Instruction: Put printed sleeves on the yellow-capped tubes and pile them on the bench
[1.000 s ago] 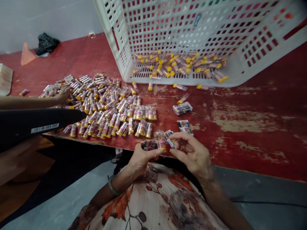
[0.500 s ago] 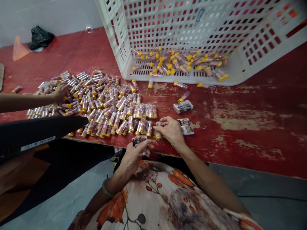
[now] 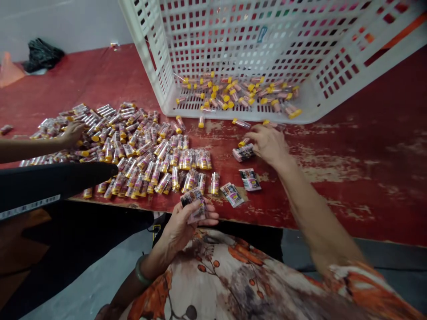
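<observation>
My left hand [image 3: 185, 220] is closed on a small stack of printed labels [image 3: 193, 202] at the table's near edge. My right hand [image 3: 268, 142] reaches far forward, its fingers curled over a yellow-capped clear tube [image 3: 243, 142] beside another label stack [image 3: 243, 152]. Two more label stacks [image 3: 250, 179] lie between my hands. A big heap of labelled tubes [image 3: 147, 146] covers the red table [image 3: 350, 169] to the left.
A tipped white plastic crate [image 3: 240, 44] at the back holds several yellow-capped tubes [image 3: 240, 93], some spilled out in front. Another person's hand [image 3: 71, 132] rests on the heap at left. A black object [image 3: 50, 182] juts in from the left edge.
My right hand left a labelled tube at the heap's edge and reached forward to the loose tube near the crate. My left hand stays on its labels.
</observation>
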The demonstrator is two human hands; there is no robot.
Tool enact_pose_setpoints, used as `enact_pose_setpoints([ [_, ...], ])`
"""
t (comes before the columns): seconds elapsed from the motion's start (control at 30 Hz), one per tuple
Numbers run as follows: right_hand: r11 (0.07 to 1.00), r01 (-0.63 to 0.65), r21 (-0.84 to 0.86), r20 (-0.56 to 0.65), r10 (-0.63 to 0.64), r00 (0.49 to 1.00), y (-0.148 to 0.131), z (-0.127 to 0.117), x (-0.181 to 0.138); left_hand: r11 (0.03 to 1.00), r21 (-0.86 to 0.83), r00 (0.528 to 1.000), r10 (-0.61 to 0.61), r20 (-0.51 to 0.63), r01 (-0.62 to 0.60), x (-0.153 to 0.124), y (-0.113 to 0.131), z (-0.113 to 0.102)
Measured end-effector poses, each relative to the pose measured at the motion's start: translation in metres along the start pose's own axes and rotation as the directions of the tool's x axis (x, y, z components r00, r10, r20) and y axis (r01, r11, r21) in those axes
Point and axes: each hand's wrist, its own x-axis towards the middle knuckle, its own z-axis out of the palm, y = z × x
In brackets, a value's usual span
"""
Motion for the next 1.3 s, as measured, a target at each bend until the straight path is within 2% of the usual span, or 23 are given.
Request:
enact_pose_setpoints([
  [0.07, 0.995, 0.101, 0.023, 0.157, -0.104, 0.982, 0.017, 0.001, 0.028, 1.0, 0.007, 1.0, -0.01, -0.018, 0.01, 0.001, 0.001, 0.002],
  [0.1, 0.991, 0.126, 0.044, 0.196, -0.132, 0.972, 0.023, 0.002, 0.038, 1.0, 0.015, 0.999, -0.007, -0.043, 0.008, 0.001, 0.001, 0.003],
  [0.13, 0.989, 0.13, 0.064, 0.197, -0.14, 0.97, 0.028, 0.002, 0.045, 1.0, 0.023, 0.997, 0.002, -0.078, -0.001, 0.001, 0.001, 0.003],
  [0.2, 0.99, 0.097, 0.1, 0.112, -0.108, 0.988, 0.032, -0.002, 0.045, 0.999, 0.02, 0.986, 0.038, -0.165, -0.035, 0.002, 0.001, 0.002],
  [0.27, 0.987, 0.053, 0.148, -0.019, -0.051, 0.999, 0.027, -0.011, 0.027, 0.998, 0.006, 0.968, 0.065, -0.244, -0.066, 0.003, 0.0, 0.001],
  [0.33, 0.969, 0.038, 0.244, -0.12, -0.009, 0.993, 0.011, -0.02, -0.007, 0.997, -0.006, 0.954, 0.071, -0.29, -0.076, 0.005, -0.001, 0.003],
  [0.4, 0.901, 0.054, 0.43, -0.123, 0.0, 0.992, -0.016, -0.023, -0.051, 0.997, -0.01, 0.952, 0.064, -0.299, -0.07, 0.007, -0.003, 0.006],
  [0.43, 0.715, 0.029, 0.699, -0.068, 0.026, 0.997, -0.031, -0.021, -0.074, 0.997, -0.011, 0.952, 0.064, -0.298, -0.071, 0.009, -0.004, 0.009],
  [0.47, 0.504, -0.052, 0.862, 0.018, 0.071, 0.997, -0.047, -0.017, -0.096, 0.997, -0.009, 0.954, 0.066, -0.293, -0.072, 0.01, -0.004, 0.012],
  [0.5, 0.338, -0.129, 0.932, 0.104, 0.09, 0.99, -0.062, -0.011, -0.116, 0.997, -0.004, 0.956, 0.068, -0.285, -0.072, 0.011, -0.005, 0.015],
  [0.53, 0.254, -0.217, 0.942, 0.196, 0.108, 0.975, -0.075, -0.004, -0.133, 0.997, 0.003, 0.958, 0.073, -0.277, -0.075, 0.011, -0.006, 0.018],
  [0.57, 0.22, -0.322, 0.921, 0.299, 0.131, 0.945, -0.087, 0.004, -0.146, 0.997, 0.015, 0.961, 0.08, -0.266, -0.078, 0.012, -0.008, 0.021],
  [0.63, 0.233, -0.461, 0.856, 0.438, 0.148, 0.887, -0.102, 0.016, -0.163, 0.996, 0.044, 0.966, 0.084, -0.244, -0.075, 0.011, -0.01, 0.024],
  [0.7, 0.268, -0.508, 0.818, 0.485, 0.154, 0.861, -0.107, 0.022, -0.168, 0.997, 0.062, 0.971, 0.067, -0.228, -0.054, 0.01, -0.014, 0.026],
  [0.9, 0.296, -0.477, 0.828, 0.431, 0.21, 0.878, -0.102, 0.016, -0.163, 0.995, 0.098, 0.988, -0.009, -0.152, 0.024, 0.006, -0.02, 0.027],
  [1.07, 0.344, -0.473, 0.811, 0.439, 0.176, 0.881, -0.096, 0.011, -0.161, 0.996, 0.082, 0.983, 0.045, -0.177, -0.031, 0.005, -0.017, 0.029],
  [1.23, 0.256, -0.425, 0.868, 0.425, 0.061, 0.903, -0.077, -0.007, -0.178, 0.993, 0.083, 0.97, 0.104, -0.221, -0.088, 0.008, -0.018, 0.029],
  [1.3, 0.306, -0.37, 0.877, 0.39, -0.005, 0.921, -0.07, -0.017, -0.187, 0.995, 0.051, 0.966, 0.097, -0.237, -0.088, 0.009, -0.019, 0.031],
])
